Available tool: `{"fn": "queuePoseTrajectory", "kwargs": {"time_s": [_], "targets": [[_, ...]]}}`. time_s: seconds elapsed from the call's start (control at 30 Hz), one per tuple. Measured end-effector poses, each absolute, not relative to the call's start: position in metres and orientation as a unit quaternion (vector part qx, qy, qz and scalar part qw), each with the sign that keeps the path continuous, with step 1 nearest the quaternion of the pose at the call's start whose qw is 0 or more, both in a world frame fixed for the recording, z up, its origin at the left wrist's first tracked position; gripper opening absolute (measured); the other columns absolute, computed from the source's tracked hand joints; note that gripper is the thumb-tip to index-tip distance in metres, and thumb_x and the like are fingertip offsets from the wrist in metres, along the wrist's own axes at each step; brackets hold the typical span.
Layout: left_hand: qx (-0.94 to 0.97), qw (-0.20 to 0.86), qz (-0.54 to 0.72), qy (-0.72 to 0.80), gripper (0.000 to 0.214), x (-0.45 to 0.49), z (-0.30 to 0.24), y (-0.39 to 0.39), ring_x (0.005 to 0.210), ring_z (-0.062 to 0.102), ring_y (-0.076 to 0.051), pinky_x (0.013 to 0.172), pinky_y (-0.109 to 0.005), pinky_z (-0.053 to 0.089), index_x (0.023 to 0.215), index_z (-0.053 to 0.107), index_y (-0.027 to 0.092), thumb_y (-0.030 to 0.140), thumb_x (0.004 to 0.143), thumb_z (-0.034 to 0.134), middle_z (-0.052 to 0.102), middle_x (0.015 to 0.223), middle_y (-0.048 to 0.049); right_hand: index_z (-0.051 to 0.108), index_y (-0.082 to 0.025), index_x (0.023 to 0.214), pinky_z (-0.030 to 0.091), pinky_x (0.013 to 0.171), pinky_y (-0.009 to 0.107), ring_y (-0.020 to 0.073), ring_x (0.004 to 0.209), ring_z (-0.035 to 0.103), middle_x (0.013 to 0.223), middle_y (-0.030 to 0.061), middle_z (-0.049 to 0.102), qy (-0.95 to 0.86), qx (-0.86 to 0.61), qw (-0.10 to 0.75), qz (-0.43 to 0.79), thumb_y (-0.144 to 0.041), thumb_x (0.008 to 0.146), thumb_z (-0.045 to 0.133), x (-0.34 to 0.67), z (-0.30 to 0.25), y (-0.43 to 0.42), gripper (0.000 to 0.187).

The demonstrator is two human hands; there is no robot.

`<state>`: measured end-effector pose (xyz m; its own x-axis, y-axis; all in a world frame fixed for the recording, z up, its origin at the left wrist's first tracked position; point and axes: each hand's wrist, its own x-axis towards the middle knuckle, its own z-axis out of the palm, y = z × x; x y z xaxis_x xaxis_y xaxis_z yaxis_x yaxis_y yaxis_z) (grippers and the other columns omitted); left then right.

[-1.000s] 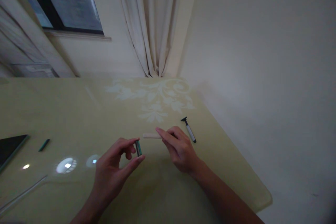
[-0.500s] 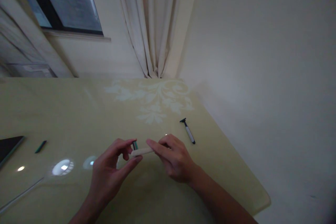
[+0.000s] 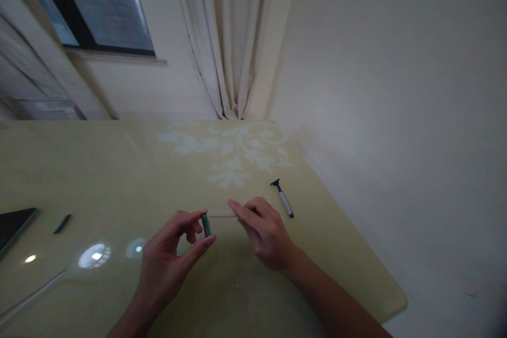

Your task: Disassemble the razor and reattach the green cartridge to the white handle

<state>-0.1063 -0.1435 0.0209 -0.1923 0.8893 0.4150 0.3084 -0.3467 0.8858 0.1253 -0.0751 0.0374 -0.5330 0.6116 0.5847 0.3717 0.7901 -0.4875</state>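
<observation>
My left hand pinches a small green razor cartridge between thumb and fingers, just above the yellow table. My right hand grips a pale razor handle by its near end, and the handle's far tip meets the cartridge. A second razor handle, black and white with a dark head fitting, lies on the table just beyond my right hand.
A small green strip and a dark flat object lie at the table's left edge. The table's right edge runs diagonally near my right arm. A curtain and a window stand behind the table.
The right hand brought the pale handle from the table toward the left hand, dipped it low by the cartridge, then raised it so its tip now meets the cartridge.
</observation>
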Motion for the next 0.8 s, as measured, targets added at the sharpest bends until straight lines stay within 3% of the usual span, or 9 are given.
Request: {"fn": "queuePoseTrajectory", "kwargs": {"time_s": [0.47,0.8], "targets": [[0.604,0.241,0.550,0.524,0.035,-0.1083,0.0186,-0.1443,0.075,0.064,-0.016,0.075,-0.030,0.055,0.125,0.074,0.030,0.025,0.092,0.083,0.064,0.086,0.0024,0.062,-0.018,0.154,0.050,0.075,0.035,0.0221,0.087,0.056,0.096,0.0086,0.063,-0.874,-0.284,0.376,0.122,-0.019,0.114,0.047,0.1233,0.0359,-0.0751,0.043],[0.610,0.245,0.538,0.527,0.034,-0.1113,0.0165,-0.1382,0.074,0.065,-0.015,0.075,-0.029,0.054,0.125,0.075,0.030,0.029,0.092,0.083,0.065,0.086,0.0030,0.062,-0.026,0.154,0.053,0.079,0.034,0.0207,0.090,0.059,0.098,0.0071,0.066,-0.864,-0.274,0.386,0.173,-0.021,0.115,0.050,0.1250,0.0293,-0.0682,0.042]]}}
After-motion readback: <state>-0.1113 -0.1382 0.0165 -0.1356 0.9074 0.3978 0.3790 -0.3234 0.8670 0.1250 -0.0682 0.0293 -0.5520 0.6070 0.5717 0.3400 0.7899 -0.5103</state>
